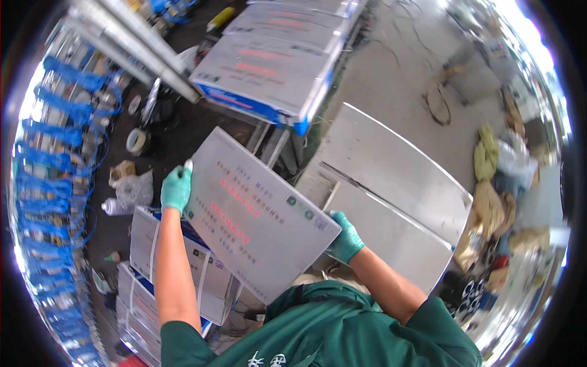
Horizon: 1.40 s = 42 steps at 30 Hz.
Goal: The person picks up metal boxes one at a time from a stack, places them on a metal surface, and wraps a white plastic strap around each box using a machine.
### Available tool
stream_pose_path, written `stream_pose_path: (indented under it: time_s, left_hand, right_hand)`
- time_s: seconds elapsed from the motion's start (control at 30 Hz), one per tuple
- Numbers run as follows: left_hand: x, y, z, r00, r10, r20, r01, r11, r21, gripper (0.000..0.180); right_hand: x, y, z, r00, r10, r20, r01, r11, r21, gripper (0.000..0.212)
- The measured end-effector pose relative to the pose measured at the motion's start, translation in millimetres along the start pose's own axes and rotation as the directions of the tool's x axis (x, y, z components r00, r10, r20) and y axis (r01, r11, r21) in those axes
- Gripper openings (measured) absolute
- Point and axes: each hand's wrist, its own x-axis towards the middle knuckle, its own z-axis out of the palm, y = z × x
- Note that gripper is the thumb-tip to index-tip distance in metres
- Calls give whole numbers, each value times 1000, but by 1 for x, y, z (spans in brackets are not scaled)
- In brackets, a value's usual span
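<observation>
Between my two hands I hold a flat, light-grey printed carton, tilted, with red and dark lettering on its upper face. My left hand, in a green glove, is closed on the carton's left edge, thumb on top. At the right corner my right hand, gloved alike, grips the edge; some of its fingers are hidden under the carton. Below and left of the held carton are stacked strapped cartons. To the right, just past my right hand, lies a wide grey panel or box top with a dark slot.
Ahead, a row of similar cartons with blue sides rests on a metal frame. Blue cable bundles line the far left. A tape roll and a white bottle sit on the dark surface. Bags crowd the right.
</observation>
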Motion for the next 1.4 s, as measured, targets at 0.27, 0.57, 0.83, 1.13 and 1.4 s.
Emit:
stream_pose_path:
  time_s: [0.27,0.57,0.83,1.13,1.4]
  left_hand:
    - [-103,175,33,960,258,108,-267,960,83,64]
    - [-185,430,163,583,646,494,-766,640,66,75]
    - [-145,331,252,584,812,13,-689,504,-522,76]
    - [-131,105,289,868,167,467,-120,985,-127,84]
    - [-166,133,281,886,117,449,-93,993,-77,73]
  right_hand:
    - [-116,49,-144,974,-209,-92,223,955,194,46]
    - [-162,99,-215,900,-433,51,381,839,388,50]
    - [-147,97,-251,864,-483,-141,328,753,-571,78]
    - [-126,-7,-183,665,-723,-188,636,680,-365,76]
    - [-125,-45,-174,692,-695,-195,569,691,-447,67]
